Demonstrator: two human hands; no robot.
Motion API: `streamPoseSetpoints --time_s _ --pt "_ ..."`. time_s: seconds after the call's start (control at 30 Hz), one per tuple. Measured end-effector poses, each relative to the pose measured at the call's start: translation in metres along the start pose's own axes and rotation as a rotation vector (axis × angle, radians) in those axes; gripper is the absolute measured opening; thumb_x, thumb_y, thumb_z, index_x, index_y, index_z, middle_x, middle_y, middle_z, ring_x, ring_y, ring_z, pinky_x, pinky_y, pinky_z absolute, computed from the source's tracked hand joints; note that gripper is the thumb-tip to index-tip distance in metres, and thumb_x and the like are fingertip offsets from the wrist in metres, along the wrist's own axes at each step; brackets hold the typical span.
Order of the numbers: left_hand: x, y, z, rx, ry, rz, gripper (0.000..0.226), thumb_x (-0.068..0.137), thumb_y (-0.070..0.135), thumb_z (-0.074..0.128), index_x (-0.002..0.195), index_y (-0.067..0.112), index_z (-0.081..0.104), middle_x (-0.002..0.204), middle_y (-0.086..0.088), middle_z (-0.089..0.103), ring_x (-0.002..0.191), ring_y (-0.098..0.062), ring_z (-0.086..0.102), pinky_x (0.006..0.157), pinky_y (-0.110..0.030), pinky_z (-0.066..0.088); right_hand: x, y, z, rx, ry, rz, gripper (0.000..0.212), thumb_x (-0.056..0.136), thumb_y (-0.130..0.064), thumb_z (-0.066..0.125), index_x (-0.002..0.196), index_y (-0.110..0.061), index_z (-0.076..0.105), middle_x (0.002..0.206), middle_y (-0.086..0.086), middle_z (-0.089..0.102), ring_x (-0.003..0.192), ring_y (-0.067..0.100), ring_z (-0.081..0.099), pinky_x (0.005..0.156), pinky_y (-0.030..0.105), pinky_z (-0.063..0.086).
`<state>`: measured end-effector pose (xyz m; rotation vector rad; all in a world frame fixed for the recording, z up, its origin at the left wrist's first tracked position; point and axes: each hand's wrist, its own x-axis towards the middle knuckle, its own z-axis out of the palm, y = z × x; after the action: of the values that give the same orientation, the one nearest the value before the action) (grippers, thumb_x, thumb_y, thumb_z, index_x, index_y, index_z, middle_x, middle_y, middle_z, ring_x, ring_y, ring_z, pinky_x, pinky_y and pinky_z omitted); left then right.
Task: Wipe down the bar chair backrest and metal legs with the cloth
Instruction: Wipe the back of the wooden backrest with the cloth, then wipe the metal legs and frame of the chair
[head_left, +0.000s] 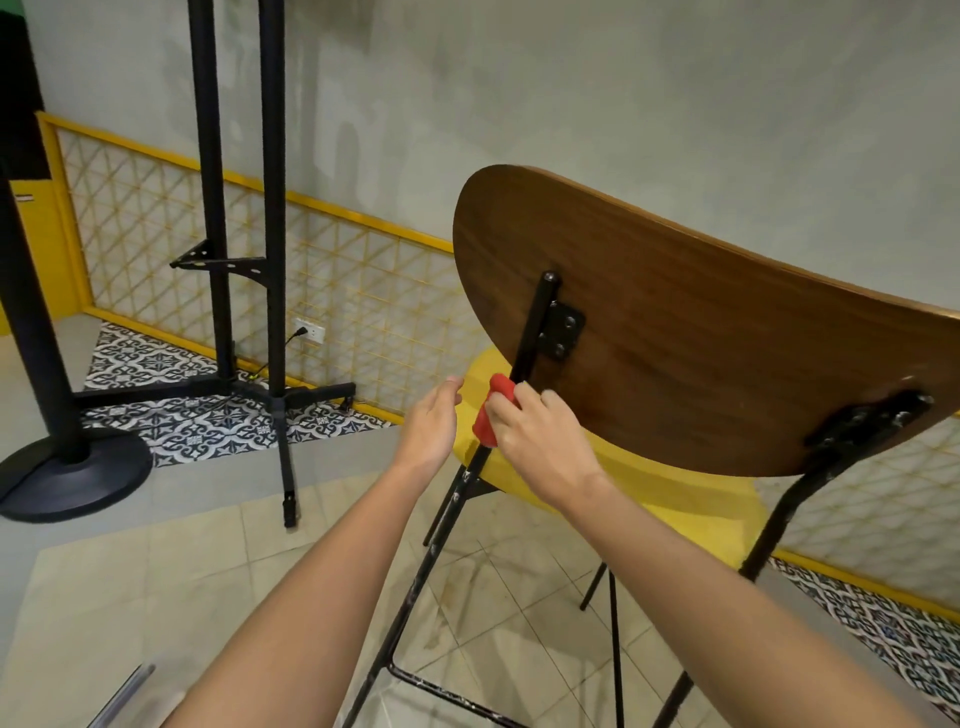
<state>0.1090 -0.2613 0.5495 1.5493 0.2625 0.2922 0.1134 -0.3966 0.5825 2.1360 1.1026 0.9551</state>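
Observation:
The bar chair has a curved dark wooden backrest (701, 332), a yellow seat (649, 493) and black metal legs. My right hand (540, 441) grips a red cloth (493, 410) wrapped around the left rear leg (457, 499), just below the backrest's lower edge. My left hand (431, 421) hovers just left of that leg with its fingers relaxed, holding nothing. The right rear leg (779, 530) runs down from a black bracket on the backrest.
A black stand with two tall poles (244, 208) rises at the left on patterned tiles. A round black base (67, 473) sits at the far left. A yellow-framed lattice panel (337, 291) lines the grey wall. A footrest bar (447, 691) joins the chair legs low down.

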Motion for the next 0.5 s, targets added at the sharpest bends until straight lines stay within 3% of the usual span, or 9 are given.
streamPoseSetpoints --time_s 0.07,0.23,0.4,0.5 --pt "0.001 -0.006 -0.005 0.008 -0.003 -0.002 0.045 0.098 0.042 0.029 0.13 0.023 0.054 0.129 -0.003 0.058 0.123 -0.019 0.049 0.108 -0.044 0.034 -0.004 -0.006 0.007 0.043 -0.03 0.021 0.027 0.076 -0.018 0.071 0.103 -0.015 0.069 0.102 -0.001 0.062 0.088 0.02 0.057 0.061 0.03 0.043" --pt "0.006 -0.01 -0.011 0.028 -0.015 -0.013 0.044 0.098 0.04 0.032 0.129 0.019 0.054 0.13 -0.001 0.057 0.122 -0.016 0.048 0.107 -0.041 0.035 0.003 0.007 0.003 0.058 0.151 0.142 0.042 0.066 -0.015 0.08 0.107 -0.01 0.069 0.101 0.002 0.065 0.072 0.021 0.056 0.052 0.029 0.042" --pt "0.003 -0.015 0.001 0.124 -0.115 -0.002 0.041 0.099 0.036 0.03 0.122 0.019 0.06 0.127 -0.004 0.057 0.122 -0.019 0.048 0.106 -0.035 0.034 0.001 -0.011 0.017 0.093 0.045 0.171 0.04 0.059 -0.012 0.082 0.097 -0.012 0.07 0.09 0.0 0.062 0.069 0.02 0.053 0.045 0.029 0.038" --pt "0.002 -0.017 0.004 0.103 -0.136 -0.068 0.048 0.099 0.044 0.026 0.127 0.018 0.054 0.129 -0.01 0.056 0.122 -0.025 0.049 0.108 -0.043 0.033 0.0 -0.023 0.022 0.133 -0.047 0.133 0.034 0.06 -0.013 0.081 0.091 -0.015 0.069 0.085 -0.002 0.059 0.07 0.019 0.054 0.043 0.028 0.036"
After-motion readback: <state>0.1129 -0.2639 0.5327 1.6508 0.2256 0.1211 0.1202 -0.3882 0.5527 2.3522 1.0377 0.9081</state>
